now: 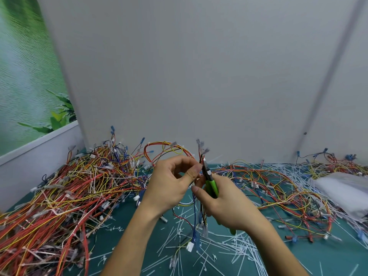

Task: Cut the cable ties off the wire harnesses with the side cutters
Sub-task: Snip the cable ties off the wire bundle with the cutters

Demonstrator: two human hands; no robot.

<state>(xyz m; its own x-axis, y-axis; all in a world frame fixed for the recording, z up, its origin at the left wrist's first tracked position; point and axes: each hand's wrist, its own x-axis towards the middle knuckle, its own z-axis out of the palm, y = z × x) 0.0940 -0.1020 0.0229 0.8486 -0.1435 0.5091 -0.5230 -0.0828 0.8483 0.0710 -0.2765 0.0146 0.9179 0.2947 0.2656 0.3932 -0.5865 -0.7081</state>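
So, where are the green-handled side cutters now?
Head view, centre: the green-handled side cutters are held in the right hand, tips at the multicoloured wire harness pinched by the left hand.

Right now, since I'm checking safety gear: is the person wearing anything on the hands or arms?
No. The left hand and the right hand are bare, without gloves. Both forearms are uncovered to the frame's edge; no sleeve, watch, ring or bracelet shows.

Teal table (pixel 119 232) holds wire harnesses (pixel 69 186) heaped left; cut cable ties (pixel 229 250) strewn centre; white stack (pixel 342 188) right
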